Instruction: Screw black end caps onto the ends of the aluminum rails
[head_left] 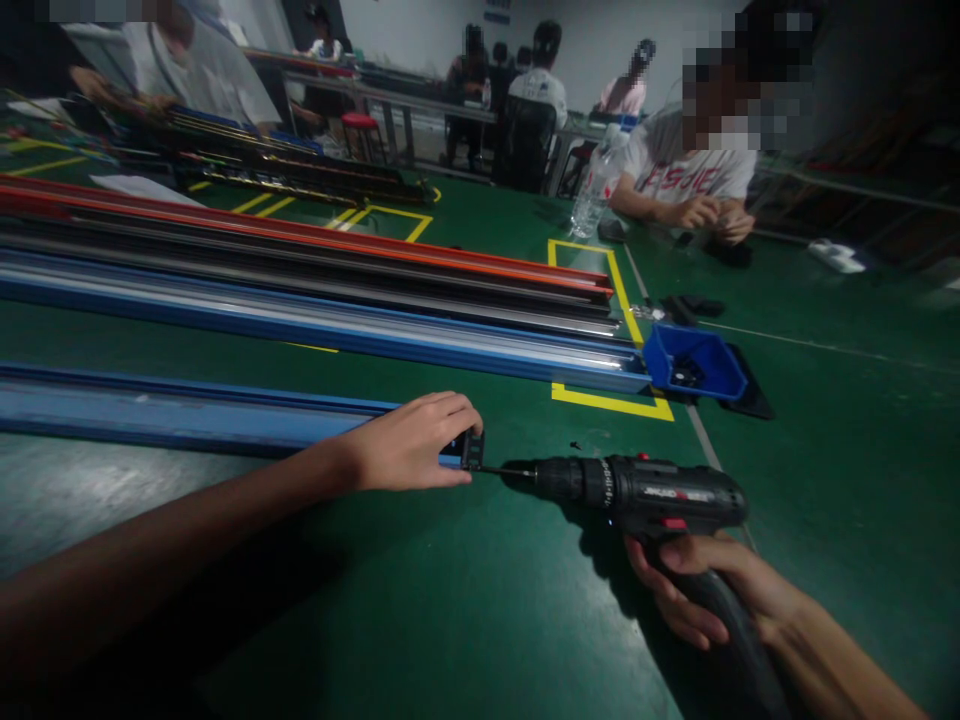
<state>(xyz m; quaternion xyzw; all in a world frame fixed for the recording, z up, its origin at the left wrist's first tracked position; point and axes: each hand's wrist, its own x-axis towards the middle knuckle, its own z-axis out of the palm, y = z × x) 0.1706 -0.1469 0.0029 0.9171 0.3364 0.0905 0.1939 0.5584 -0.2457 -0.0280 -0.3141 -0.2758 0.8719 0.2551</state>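
My right hand is wrapped round the handle of a black cordless drill with red buttons. The drill lies level and points left, its long thin bit reaching a small black end cap. That cap sits at the right end of a long blue metal rail. My left hand is closed over the rail's end, thumb and fingers gripping the rail and cap from either side. Whether a screw sits at the bit's tip cannot be made out. A tiny black piece lies just above the drill's chuck.
Beyond my hands lie more long rails, blue and orange. A blue bin with small black parts stands at their right ends. Yellow tape marks the green table. Across it, a person handles something small beside plastic bottles; another works at far left.
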